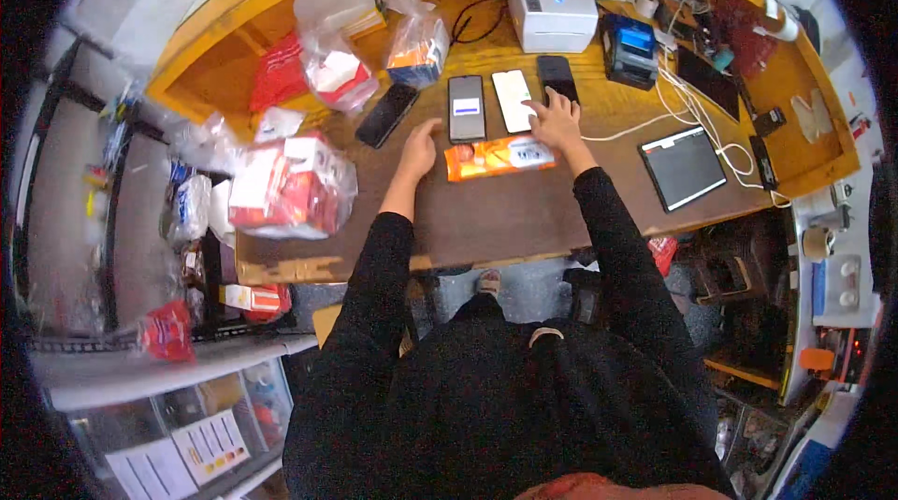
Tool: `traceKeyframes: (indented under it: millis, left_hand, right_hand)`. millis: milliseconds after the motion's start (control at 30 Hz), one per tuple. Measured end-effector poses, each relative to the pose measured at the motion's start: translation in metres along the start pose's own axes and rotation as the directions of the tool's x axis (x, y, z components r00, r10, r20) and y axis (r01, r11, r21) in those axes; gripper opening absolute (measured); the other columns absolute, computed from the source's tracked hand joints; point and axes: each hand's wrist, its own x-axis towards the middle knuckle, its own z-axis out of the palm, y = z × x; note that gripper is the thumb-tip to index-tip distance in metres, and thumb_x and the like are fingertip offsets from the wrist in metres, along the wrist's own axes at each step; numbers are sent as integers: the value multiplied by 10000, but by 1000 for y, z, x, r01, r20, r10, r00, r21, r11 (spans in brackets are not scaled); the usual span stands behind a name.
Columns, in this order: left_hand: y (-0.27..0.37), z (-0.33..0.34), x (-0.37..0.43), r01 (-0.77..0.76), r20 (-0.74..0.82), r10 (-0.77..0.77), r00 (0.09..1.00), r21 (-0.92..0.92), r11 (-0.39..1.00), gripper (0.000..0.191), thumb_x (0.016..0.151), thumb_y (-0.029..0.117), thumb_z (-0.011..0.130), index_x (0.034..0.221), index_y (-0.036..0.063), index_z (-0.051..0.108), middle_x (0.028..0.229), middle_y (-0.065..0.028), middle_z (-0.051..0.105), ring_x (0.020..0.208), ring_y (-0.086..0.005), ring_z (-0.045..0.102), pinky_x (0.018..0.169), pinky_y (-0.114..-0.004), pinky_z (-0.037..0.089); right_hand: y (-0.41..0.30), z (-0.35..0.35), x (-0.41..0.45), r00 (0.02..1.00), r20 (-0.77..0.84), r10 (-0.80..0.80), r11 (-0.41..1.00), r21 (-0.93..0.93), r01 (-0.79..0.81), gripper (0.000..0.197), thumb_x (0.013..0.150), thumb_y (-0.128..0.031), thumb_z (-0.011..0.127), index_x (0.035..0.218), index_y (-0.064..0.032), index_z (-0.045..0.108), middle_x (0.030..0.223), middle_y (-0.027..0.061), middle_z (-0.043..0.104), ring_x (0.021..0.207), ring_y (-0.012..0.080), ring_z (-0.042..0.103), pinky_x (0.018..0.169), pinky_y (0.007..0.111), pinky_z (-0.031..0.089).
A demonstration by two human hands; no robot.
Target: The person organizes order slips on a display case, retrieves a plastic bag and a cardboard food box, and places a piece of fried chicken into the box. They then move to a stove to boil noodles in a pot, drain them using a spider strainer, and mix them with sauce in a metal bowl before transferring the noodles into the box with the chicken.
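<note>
My right hand [558, 122] is spread over two phones, its thumb side at the edge of a phone with a bright white screen [510, 96]. Its other fingers reach the lower part of a dark-screened phone [555, 72]. Beside a third phone with a lit grey screen [466, 121], my left hand [421, 147] rests on the desk, apparently apart from it. How its fingers are bent is hidden. An orange snack packet [491, 157] lies just below these phones, close to my right wrist. Farther left, a black phone [387, 115] lies at a slant.
Plastic-wrapped red and white boxes [295, 184] stand at the desk's left. A white label printer [553, 12] and a dark card terminal [631, 51] are at the back. Right of my arm lies a tablet [684, 167], near white cables [691, 89]. The wooden desk [491, 219] has a worn front edge.
</note>
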Motion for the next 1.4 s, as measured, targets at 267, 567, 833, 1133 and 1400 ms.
traceKeyframes:
  millis: [267,567,833,1133,1400]
  left_hand:
    - [-26,17,55,-138,130,120,984,146,980,409,719,-45,399,1080,101,526,1007,-197,538,958,-344,504,829,-399,408]
    - [-14,17,58,-72,254,-46,966,438,896,389,777,51,408,1094,230,547,1013,-153,516,937,-315,501,792,-402,418]
    - [-23,14,58,-32,242,-49,969,319,947,433,743,-7,419,1128,181,482,1018,-176,515,931,-356,489,797,-417,406]
    - [-12,13,54,73,26,-73,997,13,997,352,735,-23,422,1072,57,480,941,-197,571,900,-349,544,796,-412,421]
    - [108,53,-39,-531,-13,548,836,-270,803,117,695,8,474,761,51,561,656,-70,542,631,-259,525,630,-381,405]
  right_hand:
    - [7,32,56,994,25,-104,993,-51,105,339,798,-287,463,1132,-312,520,1319,166,279,1201,362,260,986,517,147]
    - [7,-8,27,978,-209,23,966,257,32,346,775,-224,466,1110,-266,539,1302,192,288,1182,361,257,964,507,151]
    - [-3,-33,-52,951,-302,64,910,410,69,278,801,-147,457,1047,-89,575,1124,172,481,1101,305,391,929,392,258]
    - [-23,-17,-166,948,-178,262,791,602,-105,201,798,-148,518,959,-39,568,953,174,549,845,319,531,733,348,434]
    - [-29,-40,-270,877,1,480,723,567,-396,313,799,-189,548,568,15,493,551,181,481,484,315,475,470,387,363]
